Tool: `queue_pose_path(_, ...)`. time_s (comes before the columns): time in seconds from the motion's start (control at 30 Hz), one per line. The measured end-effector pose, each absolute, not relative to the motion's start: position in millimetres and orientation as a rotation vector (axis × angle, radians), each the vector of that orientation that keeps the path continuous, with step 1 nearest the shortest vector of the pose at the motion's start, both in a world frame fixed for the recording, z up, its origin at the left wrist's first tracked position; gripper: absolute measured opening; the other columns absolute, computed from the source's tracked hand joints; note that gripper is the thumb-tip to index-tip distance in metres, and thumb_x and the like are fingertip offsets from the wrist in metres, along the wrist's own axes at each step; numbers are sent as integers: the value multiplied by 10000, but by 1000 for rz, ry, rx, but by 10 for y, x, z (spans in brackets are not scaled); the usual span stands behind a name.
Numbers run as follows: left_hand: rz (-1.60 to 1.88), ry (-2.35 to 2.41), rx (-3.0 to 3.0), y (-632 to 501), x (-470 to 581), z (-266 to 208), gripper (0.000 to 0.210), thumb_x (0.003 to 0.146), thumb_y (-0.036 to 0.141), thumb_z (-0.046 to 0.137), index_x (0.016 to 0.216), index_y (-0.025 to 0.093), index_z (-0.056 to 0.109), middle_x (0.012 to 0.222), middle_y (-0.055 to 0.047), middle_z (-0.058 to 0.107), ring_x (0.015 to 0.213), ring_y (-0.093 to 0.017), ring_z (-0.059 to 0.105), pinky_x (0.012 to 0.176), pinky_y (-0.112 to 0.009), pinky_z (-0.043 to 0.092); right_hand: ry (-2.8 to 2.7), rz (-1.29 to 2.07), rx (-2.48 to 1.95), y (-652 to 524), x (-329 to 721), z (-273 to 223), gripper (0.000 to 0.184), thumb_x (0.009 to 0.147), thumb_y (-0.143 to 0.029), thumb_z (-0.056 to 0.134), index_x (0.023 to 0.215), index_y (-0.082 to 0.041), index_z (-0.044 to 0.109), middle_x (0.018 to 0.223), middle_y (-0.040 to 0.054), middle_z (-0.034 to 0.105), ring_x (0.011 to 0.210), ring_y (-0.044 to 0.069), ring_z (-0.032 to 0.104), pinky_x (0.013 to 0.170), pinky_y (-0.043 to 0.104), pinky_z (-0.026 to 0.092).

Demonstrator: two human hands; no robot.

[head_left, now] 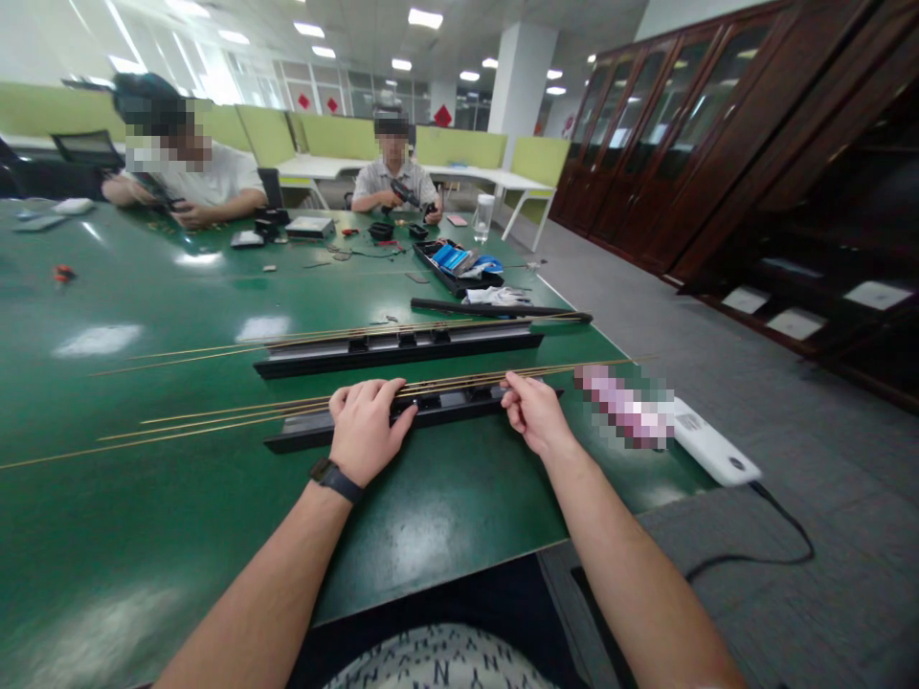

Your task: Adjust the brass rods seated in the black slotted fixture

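Note:
A long black channel (445,417) with a grey inner face lies on the table in front of me. Several thin brass-coloured rods (215,421) run along it and stick out past both ends. My left hand (368,426), with a dark watch on its wrist, lies across the channel, fingers over the rods and far side, thumb on the near side. Toward the channel's right end, my right hand (535,413) is closed, thumb and forefinger pinched at the rods. Its other fingers are curled in. Both hands hide parts of the channel.
Beyond lies a second black channel (402,352) with rods, then a dark bar (503,310). An open black case (459,277) holds blue items. A white power bank-like device (710,442) with a cable sits at the right edge, beside a blurred pink object. Two people sit across the green table (179,517).

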State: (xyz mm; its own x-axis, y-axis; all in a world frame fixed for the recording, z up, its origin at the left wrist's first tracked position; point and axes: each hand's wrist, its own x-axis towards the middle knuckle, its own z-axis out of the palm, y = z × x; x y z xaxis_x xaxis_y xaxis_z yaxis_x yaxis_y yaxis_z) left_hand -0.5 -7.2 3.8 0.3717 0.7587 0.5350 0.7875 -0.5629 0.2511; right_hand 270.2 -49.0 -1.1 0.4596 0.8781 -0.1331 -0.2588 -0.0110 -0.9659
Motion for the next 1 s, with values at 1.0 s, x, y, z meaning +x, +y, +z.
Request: queue_pose_path(1.0, -939, -1460, -2577, -81, -9, 57, 342, 962, 429, 582, 1240, 245, 659, 1179, -108, 719, 1144, -305, 623, 1033, -507, 318, -611, 977, -1291, -487, 2716, -5, 291, 857, -425, 736, 817, -162, 620, 518, -20, 615, 273, 61, 414, 242, 167, 215)
